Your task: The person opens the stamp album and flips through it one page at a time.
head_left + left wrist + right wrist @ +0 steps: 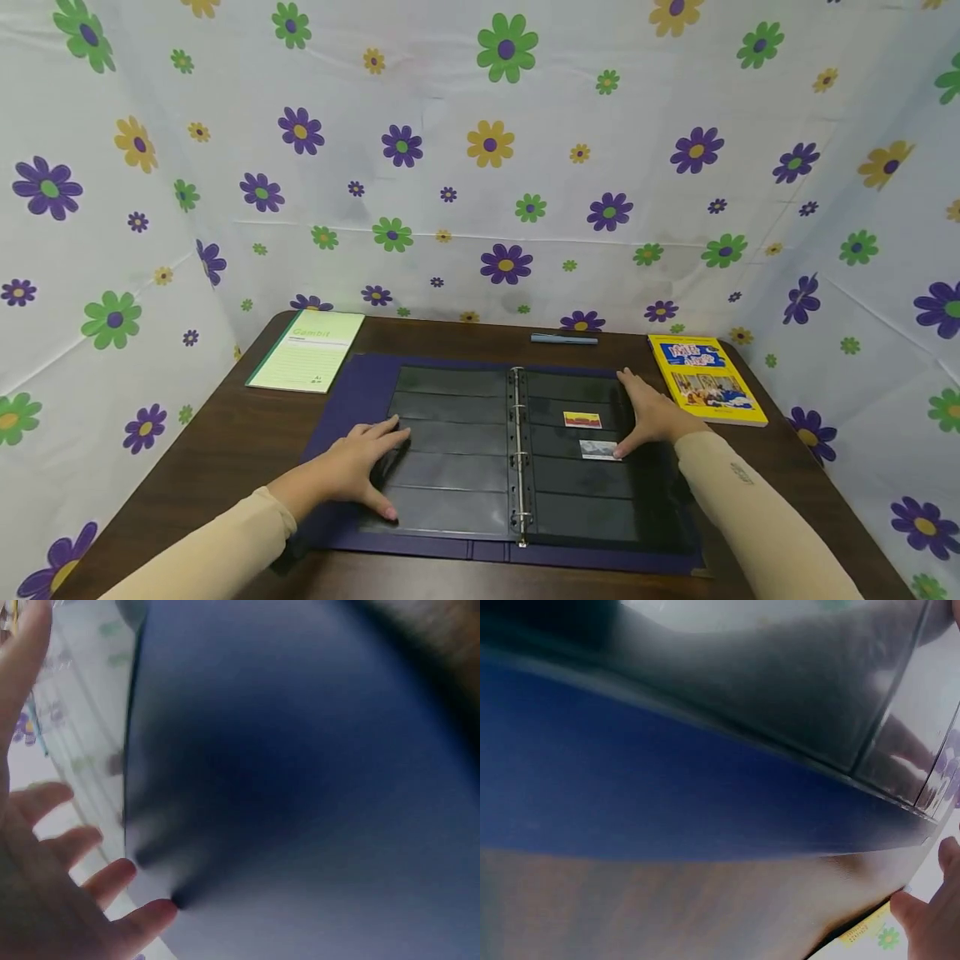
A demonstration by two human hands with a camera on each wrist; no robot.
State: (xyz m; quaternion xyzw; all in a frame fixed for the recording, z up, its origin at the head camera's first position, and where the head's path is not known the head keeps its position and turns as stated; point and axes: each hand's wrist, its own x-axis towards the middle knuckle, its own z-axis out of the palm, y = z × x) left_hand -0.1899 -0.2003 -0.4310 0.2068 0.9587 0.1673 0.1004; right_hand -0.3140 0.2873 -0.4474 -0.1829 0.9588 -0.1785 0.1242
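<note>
A blue ring-binder stamp album (pixel 345 392) lies open on the table, with black pocket pages on both sides of its metal rings (pixel 517 458). On the right page sit a red-and-yellow stamp (pixel 582 420) and, below it, a grey stamp (pixel 598 450). My left hand (pixel 345 467) is spread at the left page's outer edge, its fingers straight and touching there. At the right page's outer side my right hand (pixel 651 414) stretches its fingers, the thumb tip by the grey stamp's right end. In the left wrist view the fingertips (pixel 157 915) meet the blue cover.
A pale green notebook (pixel 307 350) lies at the back left of the brown table (pixel 202 442). Behind the album is a blue pen (pixel 564 339). A yellow book (pixel 707 379) lies at the back right. Flower-patterned cloth (pixel 450 167) surrounds the table's back and sides.
</note>
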